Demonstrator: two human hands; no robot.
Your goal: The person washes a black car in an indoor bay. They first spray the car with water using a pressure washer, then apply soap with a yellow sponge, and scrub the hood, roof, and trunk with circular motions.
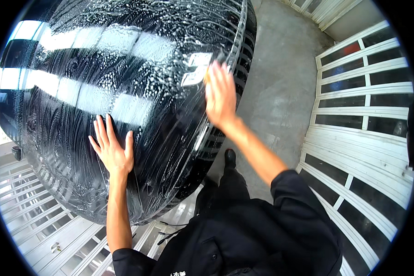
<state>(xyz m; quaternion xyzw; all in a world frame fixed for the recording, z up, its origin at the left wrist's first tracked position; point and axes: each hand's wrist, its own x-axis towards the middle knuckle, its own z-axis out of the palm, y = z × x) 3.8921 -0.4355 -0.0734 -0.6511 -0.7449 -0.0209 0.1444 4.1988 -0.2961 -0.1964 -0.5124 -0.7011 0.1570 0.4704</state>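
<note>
A dark, glossy, curved car surface (170,133), which looks like a windshield, is covered in soap foam and streaks. My left hand (112,149) lies flat on its lower part with the fingers spread, holding nothing. Farther up, by the right edge of the surface, my right hand (221,96) presses down with its fingers together. A small yellow-orange thing (206,76) peeks out at the left side of those fingers; most of it is hidden, so its kind cannot be made out. Just left of it are white sticker-like patches (194,76).
Along the surface's right side runs a trim edge (201,137). Grey concrete floor (276,87) lies to the right, with my dark shoe (230,158) on it. White slatted panels with dark panes (354,124) stand at the right. More white slats (41,216) are at the lower left.
</note>
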